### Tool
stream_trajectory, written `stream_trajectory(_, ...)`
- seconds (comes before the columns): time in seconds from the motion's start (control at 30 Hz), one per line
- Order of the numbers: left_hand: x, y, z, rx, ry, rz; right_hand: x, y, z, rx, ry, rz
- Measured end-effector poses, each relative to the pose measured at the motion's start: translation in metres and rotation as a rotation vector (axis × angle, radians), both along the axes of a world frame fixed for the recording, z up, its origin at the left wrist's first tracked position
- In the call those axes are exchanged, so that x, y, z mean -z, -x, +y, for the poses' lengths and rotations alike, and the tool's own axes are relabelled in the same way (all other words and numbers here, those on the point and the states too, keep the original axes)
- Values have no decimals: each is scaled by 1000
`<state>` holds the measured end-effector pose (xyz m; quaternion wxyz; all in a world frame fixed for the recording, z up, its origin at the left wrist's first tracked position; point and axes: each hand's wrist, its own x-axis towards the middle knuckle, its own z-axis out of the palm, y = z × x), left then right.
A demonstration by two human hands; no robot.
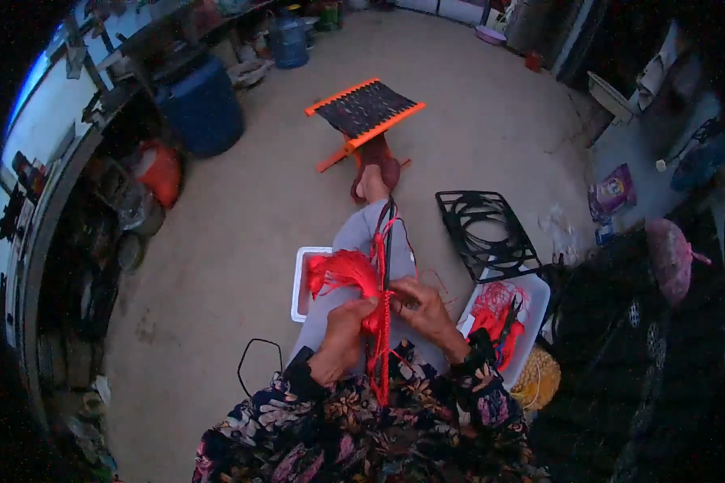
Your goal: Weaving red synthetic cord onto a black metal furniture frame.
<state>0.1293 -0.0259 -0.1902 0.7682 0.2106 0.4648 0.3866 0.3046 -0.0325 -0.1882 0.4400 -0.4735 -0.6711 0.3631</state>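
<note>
A bundle of bright red cord (342, 270) lies over my lap, its loose strands fanning out to the left. My left hand (338, 338) is closed on the red cord, with the thumb pressed against its gathered part. Red braided strands run along a dark, upright strip or rod (387, 241) that stretches from my foot toward my body. On the right side of it, my right hand (428, 315) pinches at the red cord with bent fingers. Its fingertips are partly hidden, so the exact grip is hard to see.
An orange folding stool (366, 109) with a dark woven seat stands ahead, my foot before it. A white tub (532, 314) of red cord and scissors-like tools sits at right, beside a black rack (491, 233). Another white container (300, 278) is by my left leg.
</note>
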Motion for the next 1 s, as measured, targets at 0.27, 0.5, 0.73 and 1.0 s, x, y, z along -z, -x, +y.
stream_trajectory(0.27,-36,12,18,587,-136,448,-1,-6,-4,-128,-223,-440)
stream_trajectory(0.5,-13,6,20,411,-212,164,16,-37,-13,353,241,223)
stream_trajectory(0.73,-19,2,16,297,17,-549,-57,-50,0,436,225,420)
stream_trajectory(1.0,1,-3,15,274,48,-719,-119,-74,-16,174,47,971)
